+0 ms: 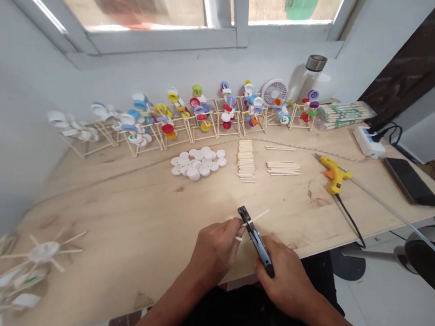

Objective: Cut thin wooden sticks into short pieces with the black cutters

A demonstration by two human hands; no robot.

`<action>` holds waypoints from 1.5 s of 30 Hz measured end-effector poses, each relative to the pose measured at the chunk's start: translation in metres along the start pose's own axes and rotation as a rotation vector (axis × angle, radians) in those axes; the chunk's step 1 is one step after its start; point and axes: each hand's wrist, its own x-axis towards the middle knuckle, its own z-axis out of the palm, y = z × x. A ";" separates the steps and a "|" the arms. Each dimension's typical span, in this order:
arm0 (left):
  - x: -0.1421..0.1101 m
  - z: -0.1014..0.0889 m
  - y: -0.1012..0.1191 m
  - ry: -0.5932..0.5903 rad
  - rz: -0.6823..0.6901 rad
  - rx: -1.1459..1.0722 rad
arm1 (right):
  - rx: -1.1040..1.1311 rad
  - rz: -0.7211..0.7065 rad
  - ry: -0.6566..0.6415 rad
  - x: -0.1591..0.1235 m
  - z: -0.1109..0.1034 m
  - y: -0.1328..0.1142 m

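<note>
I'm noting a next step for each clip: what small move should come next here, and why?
Probably a squeeze of the right hand on the plier-like tool, because the left hand holds a thin wooden stick that crosses the tool's head; whether the jaws grip it is too small to tell.

Matt wooden stick, smooth plastic caps, wooden tabletop

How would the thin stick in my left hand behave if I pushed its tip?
The stick is probably stiff, since its free end juts out straight. Being so thin, it's likely light and might snap under a sideways push.
</note>
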 end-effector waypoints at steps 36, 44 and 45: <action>-0.025 0.001 0.014 0.392 0.337 0.213 | 0.065 -0.193 0.017 -0.042 -0.009 -0.012; -0.026 -0.007 0.025 0.184 0.104 -0.285 | 0.014 -0.181 0.053 -0.038 -0.012 -0.009; -0.026 -0.009 0.027 0.104 0.019 -0.403 | 0.023 -0.175 0.049 -0.038 -0.011 -0.008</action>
